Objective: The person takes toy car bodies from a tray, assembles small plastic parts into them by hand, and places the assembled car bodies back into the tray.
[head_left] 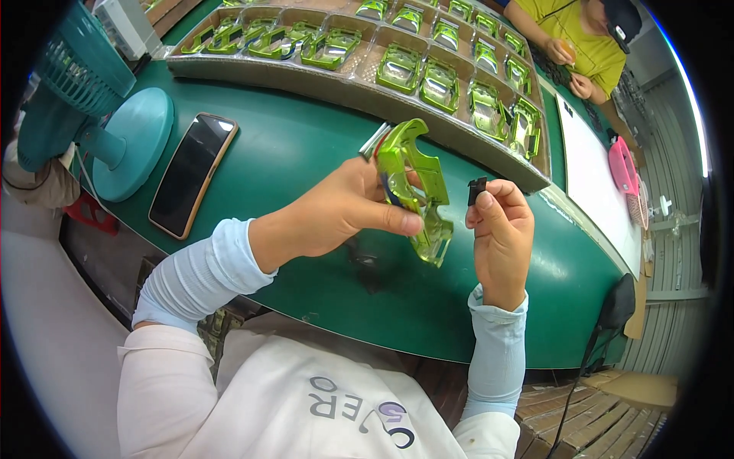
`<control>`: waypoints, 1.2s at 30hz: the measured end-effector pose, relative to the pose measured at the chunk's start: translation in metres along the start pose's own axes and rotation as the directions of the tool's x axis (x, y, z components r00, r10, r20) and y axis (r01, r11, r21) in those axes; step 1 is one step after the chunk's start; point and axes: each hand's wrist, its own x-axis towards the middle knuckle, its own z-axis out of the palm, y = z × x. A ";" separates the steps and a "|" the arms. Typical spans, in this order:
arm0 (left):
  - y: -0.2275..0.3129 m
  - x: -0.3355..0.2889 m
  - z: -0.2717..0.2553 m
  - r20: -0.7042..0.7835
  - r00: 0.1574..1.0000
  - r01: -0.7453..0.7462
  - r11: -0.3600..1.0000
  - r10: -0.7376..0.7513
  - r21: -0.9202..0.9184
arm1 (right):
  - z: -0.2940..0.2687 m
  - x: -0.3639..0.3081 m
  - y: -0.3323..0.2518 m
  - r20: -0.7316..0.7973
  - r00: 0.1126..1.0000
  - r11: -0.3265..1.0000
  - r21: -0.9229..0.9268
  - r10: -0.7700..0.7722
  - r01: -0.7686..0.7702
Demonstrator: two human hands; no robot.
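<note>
My left hand [344,205] is closed round a shiny green plastic frame [417,180], held tilted above the green tabletop. Silver metal pieces [375,140] and a bit of red show at the frame's upper left edge, beside my fingers. To the right of it, my right hand [501,226] pinches a small black plastic piece [476,189] between thumb and fingertips. A gap lies between that piece and the green frame. The fingers behind the frame are partly hidden.
A cardboard tray [306,76] with similar green frames in compartments spans the far side of the table [321,294]. At left are a phone [193,174] and a teal fan [134,145]. A person [573,46] in yellow works at far right, near a pink basket [623,166].
</note>
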 end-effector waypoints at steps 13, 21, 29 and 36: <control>-0.003 0.006 -0.015 0.267 0.893 0.447 0.640 -0.363 -0.625 | 0.009 -0.007 -0.005 0.025 1.000 0.998 0.055 0.014 -0.015; -0.015 0.008 -0.007 0.394 0.755 0.654 0.556 -0.524 -0.513 | 0.019 -0.013 -0.015 0.163 0.943 0.845 -0.418 -0.291 0.333; -0.021 0.003 0.014 0.252 0.765 0.632 0.619 -0.592 -0.466 | 0.027 -0.017 -0.020 0.456 0.871 0.561 -0.679 -0.182 0.473; -0.021 0.001 0.017 0.229 0.763 0.636 0.639 -0.604 -0.432 | 0.029 -0.019 -0.017 0.496 0.842 0.524 -0.669 -0.213 0.527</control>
